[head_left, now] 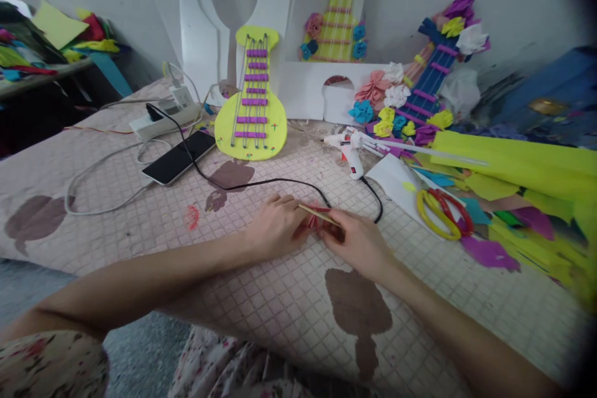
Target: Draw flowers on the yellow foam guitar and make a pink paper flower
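Near the middle of the patterned cloth, my left hand (pixel 280 227) and my right hand (pixel 357 239) are close together around a small pinkish-red piece (pixel 315 219). A thin wooden stick (pixel 319 214) lies across the top of that piece, with its right end between my right thumb and fingers. My left fingers are closed on the left side of the pinkish-red piece. The lower part of the piece is hidden by my fingers. Behind my hands, a white glue gun (pixel 347 148) lies on the cloth with its black cable curving toward my right hand.
A yellow paper guitar (pixel 252 118) leans at the back, left of a blue one (pixel 431 84) with paper flowers. On the left are a phone (pixel 180 158), cables and a power strip (pixel 165 119). Scissors (pixel 438 214) lie right, beside colored sheets (pixel 517 161).
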Demonstrator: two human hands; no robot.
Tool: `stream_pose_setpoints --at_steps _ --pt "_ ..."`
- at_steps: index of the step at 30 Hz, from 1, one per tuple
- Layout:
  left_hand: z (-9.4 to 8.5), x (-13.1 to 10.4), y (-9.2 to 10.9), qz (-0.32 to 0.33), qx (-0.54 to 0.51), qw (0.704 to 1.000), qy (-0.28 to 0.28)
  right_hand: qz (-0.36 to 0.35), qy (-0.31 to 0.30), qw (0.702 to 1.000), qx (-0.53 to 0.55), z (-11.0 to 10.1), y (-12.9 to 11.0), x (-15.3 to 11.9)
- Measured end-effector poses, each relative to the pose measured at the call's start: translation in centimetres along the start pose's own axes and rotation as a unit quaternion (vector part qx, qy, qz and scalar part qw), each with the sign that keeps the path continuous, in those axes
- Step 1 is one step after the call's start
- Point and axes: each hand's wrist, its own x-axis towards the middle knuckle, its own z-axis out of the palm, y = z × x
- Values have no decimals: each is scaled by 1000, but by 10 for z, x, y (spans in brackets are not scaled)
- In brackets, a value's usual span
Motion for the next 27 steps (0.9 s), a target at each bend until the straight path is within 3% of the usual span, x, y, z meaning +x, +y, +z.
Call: stream_pose_setpoints --at_steps 6,13,23,27 --pt "-3 1 -7 -8 -57 998 -12 1 -8 1000 -3 -2 2 -2" --pt "-17 1 -23 15 -145 985 -94 -8 -8 1000 -28 -7 8 -5" --pt "-26 2 -20 4 -150 981 -124 -40 2 998 -45 -4 2 -9" --pt "-27 2 -20 6 -148 981 -126 -16 26 997 -71 -2 -4 -9"
